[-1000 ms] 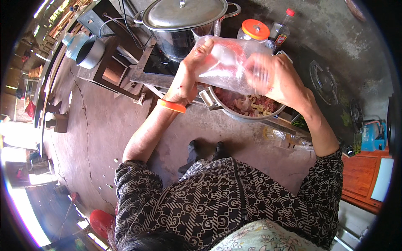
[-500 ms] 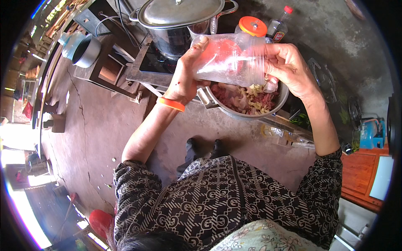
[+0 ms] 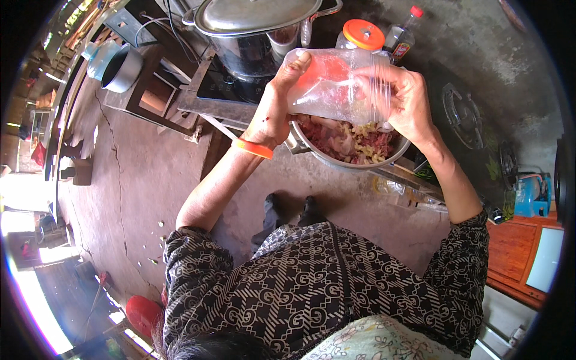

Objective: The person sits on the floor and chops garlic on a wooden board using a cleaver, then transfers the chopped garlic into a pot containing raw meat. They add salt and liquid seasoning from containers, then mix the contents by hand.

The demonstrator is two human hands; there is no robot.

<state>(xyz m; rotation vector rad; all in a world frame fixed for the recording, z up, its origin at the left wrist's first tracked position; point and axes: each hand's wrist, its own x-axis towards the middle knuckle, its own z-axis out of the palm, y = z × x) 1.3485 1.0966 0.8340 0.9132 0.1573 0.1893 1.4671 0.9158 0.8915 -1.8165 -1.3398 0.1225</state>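
Head view: jar (image 3: 336, 99) held tilted sideways above the pan (image 3: 358, 166), which is set at the bench's (image 3: 425, 189) near edge; jar's base end gripped by the left hand (image 3: 281, 99), fingers closed round it; right hand (image 3: 411, 102) fingers, part-curled, pushed through the mouth, whether anything is pinched cannot be told; they have been moved deeper than half a second ago, so the jar's inside is being reached; counted: one handheld jar, one pan of meat (image 3: 354, 144), one stockpot (image 3: 258, 15), one orange-lidded jar (image 3: 363, 36), one red-capped bottle (image 3: 402, 39).
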